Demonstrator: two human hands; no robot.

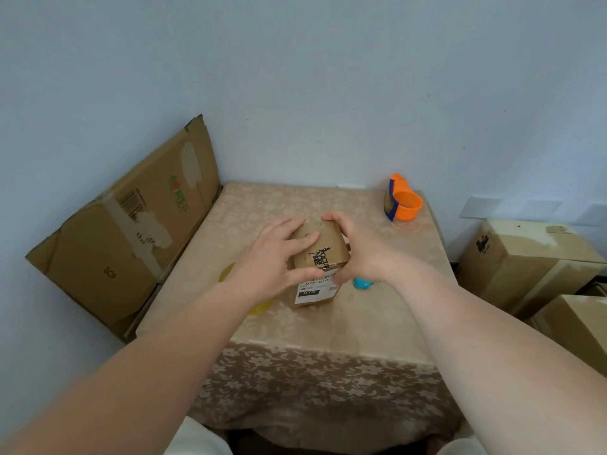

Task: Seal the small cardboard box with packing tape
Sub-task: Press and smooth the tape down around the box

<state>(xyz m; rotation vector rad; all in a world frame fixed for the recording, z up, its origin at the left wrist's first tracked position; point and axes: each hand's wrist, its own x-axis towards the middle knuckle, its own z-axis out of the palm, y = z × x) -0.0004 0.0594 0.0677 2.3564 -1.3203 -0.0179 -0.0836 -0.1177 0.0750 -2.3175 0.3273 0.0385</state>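
At centre frame both hands, left hand (274, 257) and right hand (356, 254), clasp the small box (323, 254), and with the tape dispenser (402, 201) sitting upper right, letting go to fetch it risks the flaps springing open.

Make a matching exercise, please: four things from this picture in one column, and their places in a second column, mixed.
Things:
1. small box
2. orange tape dispenser
3. flattened carton
4. blue object

Places:
A. leaning on the wall, left of the table
B. far right corner of the table
C. between the left hand and the right hand
D. on the table, under the right wrist

Pairs: 1-C, 2-B, 3-A, 4-D
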